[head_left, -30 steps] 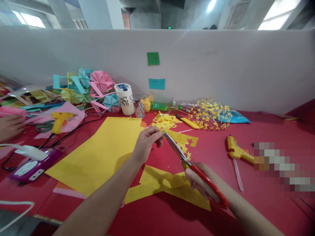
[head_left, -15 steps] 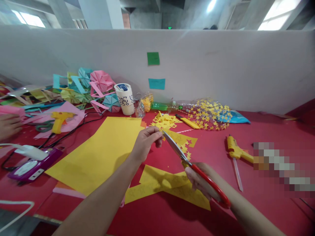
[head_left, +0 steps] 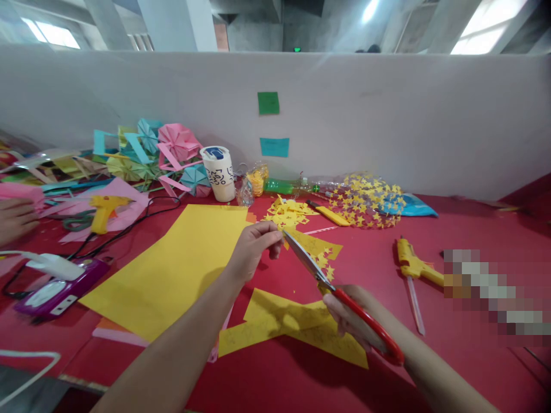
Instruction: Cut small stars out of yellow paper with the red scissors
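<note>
Head view: near edge, red surface [head_left: 267,384], two loose yellow strips [head_left: 264,310] crossing between the forearms. Right hand [head_left: 348,312] closed around the grip of red-handled scissors [head_left: 344,298], blades angled up and left. Blade tips right at the left hand's fingertips. Left hand [head_left: 257,249] raised, thumb and fingers pinched on one end of a yellow paper strip [head_left: 318,242], which runs off right behind the blades. Small cut stars [head_left: 326,265] lie just beyond the scissors.

Left side: big yellow sheet [head_left: 185,258], partly under the left forearm, orange and pink paper poking out below. Purple power strip [head_left: 64,292] farther left, white plug in it. Right side: yellow glue gun [head_left: 413,263], clear stick next to it; pixelated patch at the edge, can't tell what.

Farther: second yellow glue gun [head_left: 102,215] on pink paper, another person's hand [head_left: 17,221] at left edge. Scrap pile [head_left: 289,213], yellow cutter [head_left: 333,215], clear bag of yellow stars [head_left: 365,198]. Green bottle [head_left: 279,185] lying down, white cup [head_left: 218,176] upright, heap of folded paper ornaments [head_left: 178,143] left of it.

Back: grey partition [head_left: 365,115], green note [head_left: 268,103] above blue note [head_left: 274,147].
</note>
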`<state>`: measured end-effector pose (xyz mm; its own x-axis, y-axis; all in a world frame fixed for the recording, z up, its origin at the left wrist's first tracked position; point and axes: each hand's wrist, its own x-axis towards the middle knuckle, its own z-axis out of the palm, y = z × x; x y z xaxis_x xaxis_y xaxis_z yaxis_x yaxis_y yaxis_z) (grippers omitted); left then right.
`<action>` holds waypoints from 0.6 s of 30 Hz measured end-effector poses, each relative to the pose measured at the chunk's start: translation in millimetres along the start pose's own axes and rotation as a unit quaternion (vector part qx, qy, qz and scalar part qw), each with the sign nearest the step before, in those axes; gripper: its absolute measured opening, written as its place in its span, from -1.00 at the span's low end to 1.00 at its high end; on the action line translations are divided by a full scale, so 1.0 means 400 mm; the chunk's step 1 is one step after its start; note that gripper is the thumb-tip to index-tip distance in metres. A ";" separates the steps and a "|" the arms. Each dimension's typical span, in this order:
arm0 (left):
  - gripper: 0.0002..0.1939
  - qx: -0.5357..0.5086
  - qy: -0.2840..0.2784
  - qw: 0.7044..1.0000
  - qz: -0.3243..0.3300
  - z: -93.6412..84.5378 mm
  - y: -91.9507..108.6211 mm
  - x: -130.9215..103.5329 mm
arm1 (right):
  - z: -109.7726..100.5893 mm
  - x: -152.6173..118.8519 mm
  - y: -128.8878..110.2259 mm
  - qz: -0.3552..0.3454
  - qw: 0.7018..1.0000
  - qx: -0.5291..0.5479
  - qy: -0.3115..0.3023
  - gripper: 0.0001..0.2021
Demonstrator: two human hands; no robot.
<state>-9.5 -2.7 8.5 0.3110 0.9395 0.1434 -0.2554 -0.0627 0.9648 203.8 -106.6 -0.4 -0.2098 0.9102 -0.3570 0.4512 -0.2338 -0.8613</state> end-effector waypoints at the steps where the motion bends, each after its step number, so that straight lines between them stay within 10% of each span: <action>1: -0.83 0.000 0.001 1.000 0.000 0.000 -0.001 0.000 | 0.001 0.001 0.000 0.006 1.000 -0.001 0.001 -0.51; 18: -0.83 0.034 0.004 0.998 0.049 -0.002 -0.007 0.001 | 0.002 0.000 0.004 -0.008 1.000 0.004 -0.007 -0.45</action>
<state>-9.2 -1.9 5.8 0.2800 0.9302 0.2372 -0.2220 -0.1777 0.9587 203.7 -107.2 -2.0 -0.2289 0.9088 -0.3489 0.4416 -0.2225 -0.8692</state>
